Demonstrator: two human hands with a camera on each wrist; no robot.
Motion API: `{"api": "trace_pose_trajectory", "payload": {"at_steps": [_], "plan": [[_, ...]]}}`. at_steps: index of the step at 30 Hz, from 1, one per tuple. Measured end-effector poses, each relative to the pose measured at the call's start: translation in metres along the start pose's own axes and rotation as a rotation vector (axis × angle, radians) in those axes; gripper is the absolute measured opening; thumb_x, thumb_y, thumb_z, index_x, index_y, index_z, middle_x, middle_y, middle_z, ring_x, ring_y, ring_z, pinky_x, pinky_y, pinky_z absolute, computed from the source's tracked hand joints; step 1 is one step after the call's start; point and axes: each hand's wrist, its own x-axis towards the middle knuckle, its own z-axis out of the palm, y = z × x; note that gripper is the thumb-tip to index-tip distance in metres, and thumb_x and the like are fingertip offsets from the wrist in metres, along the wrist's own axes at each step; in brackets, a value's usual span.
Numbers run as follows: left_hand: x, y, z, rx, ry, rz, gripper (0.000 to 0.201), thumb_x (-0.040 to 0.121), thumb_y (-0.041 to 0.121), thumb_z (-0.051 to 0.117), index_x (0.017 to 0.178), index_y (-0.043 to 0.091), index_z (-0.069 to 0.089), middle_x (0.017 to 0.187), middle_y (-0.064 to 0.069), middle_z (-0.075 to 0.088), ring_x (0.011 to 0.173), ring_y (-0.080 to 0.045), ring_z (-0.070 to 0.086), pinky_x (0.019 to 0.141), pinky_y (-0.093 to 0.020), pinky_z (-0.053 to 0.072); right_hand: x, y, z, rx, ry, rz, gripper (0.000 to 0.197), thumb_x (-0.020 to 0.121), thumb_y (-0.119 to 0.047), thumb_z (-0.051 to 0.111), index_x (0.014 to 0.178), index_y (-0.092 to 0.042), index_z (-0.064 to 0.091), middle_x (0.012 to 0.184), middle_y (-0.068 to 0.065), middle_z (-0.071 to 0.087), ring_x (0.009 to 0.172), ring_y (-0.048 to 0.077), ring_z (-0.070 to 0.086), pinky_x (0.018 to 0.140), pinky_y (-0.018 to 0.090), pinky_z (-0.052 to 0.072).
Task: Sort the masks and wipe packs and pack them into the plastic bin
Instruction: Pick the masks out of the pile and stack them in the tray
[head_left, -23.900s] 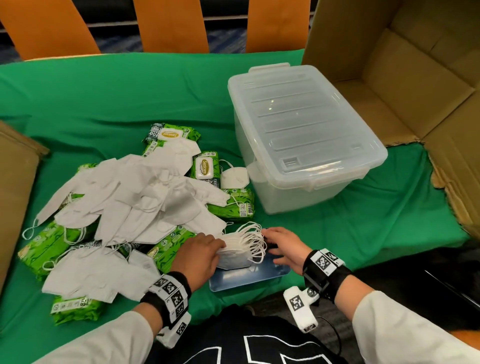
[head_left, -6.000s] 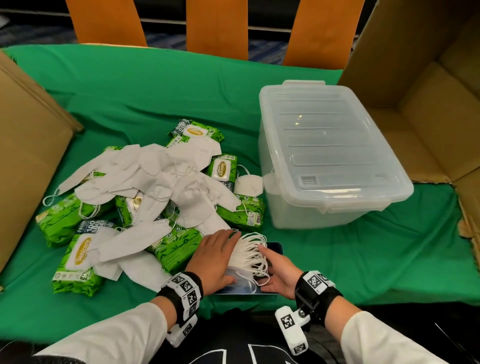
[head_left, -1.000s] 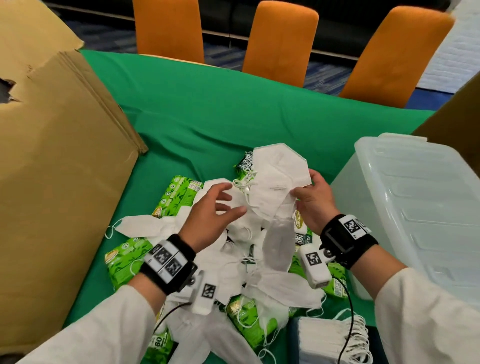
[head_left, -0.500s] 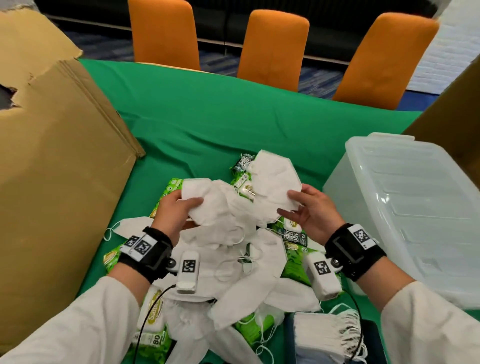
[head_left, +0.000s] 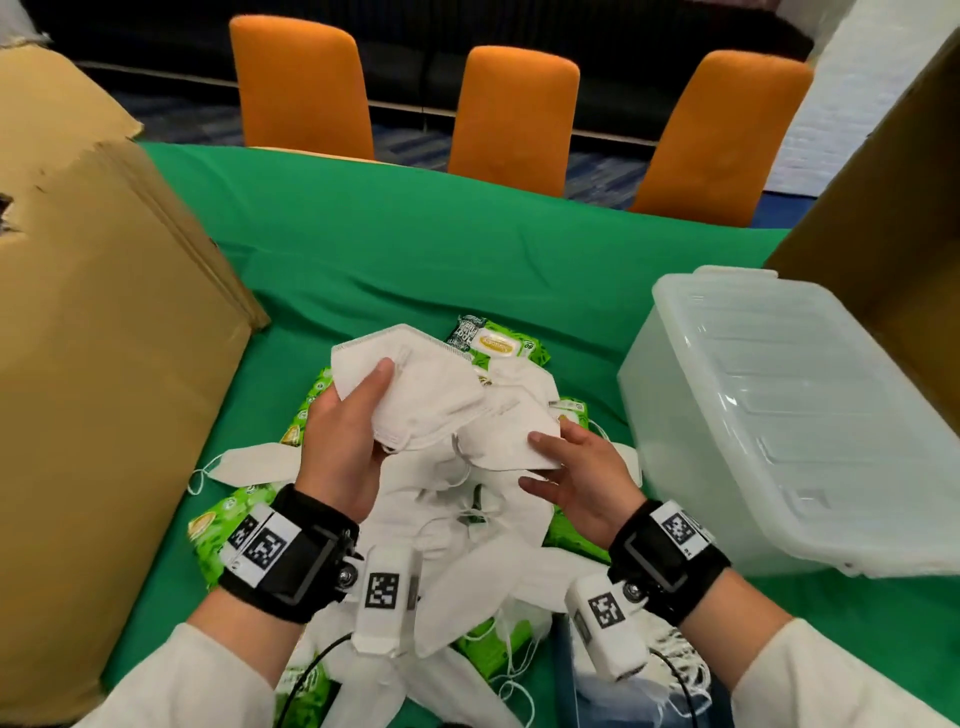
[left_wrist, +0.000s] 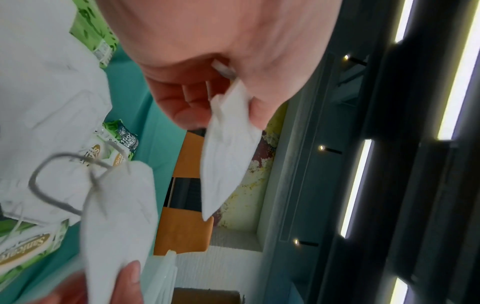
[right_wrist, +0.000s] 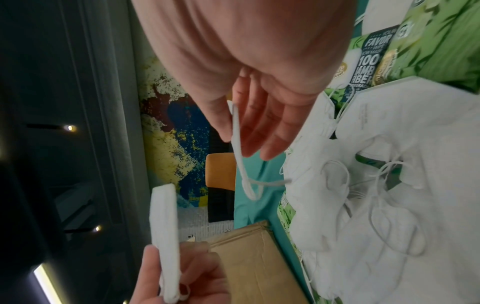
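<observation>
A worktop (head_left: 467, 249) draped in green cloth carries everything. On its right stands the plastic bin (head_left: 779, 415), translucent and whitish, its ribbed lid clipped on. A brown cardboard box (head_left: 104, 364) stands at the left edge, and three orange chairs (head_left: 511, 114) line the far side.

Between box and bin lies a loose heap of masks (head_left: 457, 525), flat-folded and white with thin ear loops, spread over green wipe packs (head_left: 493, 340) printed with leaf patterns and oval gold labels. A tidy stack of masks (head_left: 670, 670) sits at the near edge, by the right wrist.

The left hand (head_left: 345, 447) is raised above the heap, thumb on top and fingers (left_wrist: 182, 102) curled beneath, gripping one white folded mask (head_left: 415, 389) by its near edge; the mask juts away past the fingertips. The right hand (head_left: 582, 480) holds a second mask (head_left: 506, 431) just beside and slightly below the first, pinched between thumb and nearly straight fingers (right_wrist: 259, 131), with an ear loop dangling past them. The two held masks overlap at their inner edges.
</observation>
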Motion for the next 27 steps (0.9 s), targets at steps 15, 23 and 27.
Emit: {"api": "trace_pose_trajectory", "payload": {"at_steps": [15,23,27], "plan": [[-0.033,-0.050,0.023,0.757,-0.328,0.228,0.032,0.076,0.035,0.084,0.069,0.007,0.071,0.084,-0.005,0.064,0.080,-0.018,0.063,0.077,-0.036,0.046,-0.052,0.021,-0.041,0.192,0.112,-0.037,0.028,0.103,-0.014,0.055,0.129,-0.014,0.065,0.124,0.020,0.070,0.101,0.037,0.067,0.093,0.063,0.054],[-0.052,-0.075,0.054,0.408,-0.251,0.004,0.012,0.096,0.002,0.063,0.106,0.005,0.069,0.097,-0.011,0.076,0.084,-0.022,0.068,0.069,-0.032,0.057,-0.081,0.018,-0.079,0.208,0.100,-0.020,0.030,0.105,-0.025,0.051,0.131,-0.017,0.064,0.124,0.014,0.072,0.111,0.040,0.069,0.094,0.057,0.056],[-0.064,-0.105,0.064,0.507,-0.190,-0.065,0.013,0.090,-0.002,0.068,0.101,0.003,0.062,0.093,-0.018,0.075,0.083,-0.028,0.071,0.064,-0.037,0.060,-0.086,0.014,-0.095,0.253,0.097,-0.016,0.050,0.097,-0.051,0.055,0.134,-0.018,0.063,0.126,0.012,0.071,0.117,0.038,0.067,0.103,0.063,0.049]]}}
